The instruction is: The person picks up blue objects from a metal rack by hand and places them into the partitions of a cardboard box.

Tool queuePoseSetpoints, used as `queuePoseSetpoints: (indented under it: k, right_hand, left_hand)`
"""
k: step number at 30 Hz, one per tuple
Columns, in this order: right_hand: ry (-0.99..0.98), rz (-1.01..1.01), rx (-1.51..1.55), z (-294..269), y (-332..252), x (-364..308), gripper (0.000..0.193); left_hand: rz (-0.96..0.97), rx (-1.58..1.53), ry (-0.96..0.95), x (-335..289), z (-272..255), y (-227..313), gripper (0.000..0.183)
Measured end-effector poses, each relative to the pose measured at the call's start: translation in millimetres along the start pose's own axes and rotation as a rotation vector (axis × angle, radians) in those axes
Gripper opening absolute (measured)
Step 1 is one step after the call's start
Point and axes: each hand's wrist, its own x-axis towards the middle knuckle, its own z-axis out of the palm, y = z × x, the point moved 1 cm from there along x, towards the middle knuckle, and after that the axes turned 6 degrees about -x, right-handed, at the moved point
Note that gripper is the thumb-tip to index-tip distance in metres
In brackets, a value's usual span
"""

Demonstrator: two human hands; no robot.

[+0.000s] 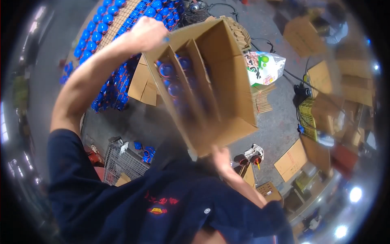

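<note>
Our left hand point(150, 33) grips the carton point(230, 67); whether our right hand point(222, 161) grips, we cannot tell; slipping may spill the blue pieces point(165, 70).

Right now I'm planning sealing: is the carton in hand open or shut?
Open: the view looks into the carton, showing cardboard dividers and blue items inside, no flap across.

Lights point(355, 194) glare at lower right; edges warp.

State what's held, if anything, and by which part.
An open cardboard box: the left grip holds its far-left corner; the right grip is at its near edge, hold unclear.
</note>
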Motion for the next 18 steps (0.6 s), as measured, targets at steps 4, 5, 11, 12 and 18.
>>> queuePoseSetpoints:
  k: [4, 5, 11, 12, 18]
  right_hand:
    - [-0.231, 0.102, 0.405, 150.7, -103.7, 1.5, 0.037]
    - [-0.312, 0.158, 0.555, 177.9, -131.7, -2.2, 0.037]
    - [-1.12, -0.085, 0.7, 359.4, -153.1, 39.9, 0.036]
    - [-1.234, -0.198, 0.506, 334.5, -206.9, -6.9, 0.034]
    - [-1.356, -0.736, 0.421, 193.9, -196.1, 11.6, 0.033]
  left_hand:
    - [-0.042, 0.175, -0.009, 27.6, 28.2, -89.7, 0.018]
    - [-0.05, 0.271, 0.043, 37.9, 42.9, -106.6, 0.019]
    - [-0.329, 0.023, -0.224, 43.5, 143.2, -154.5, 0.03]
    - [-0.332, 0.16, -0.272, -11.8, 171.1, -235.4, 0.034]
    - [-0.356, -0.246, -0.014, -55.1, 187.5, -153.1, 0.036]
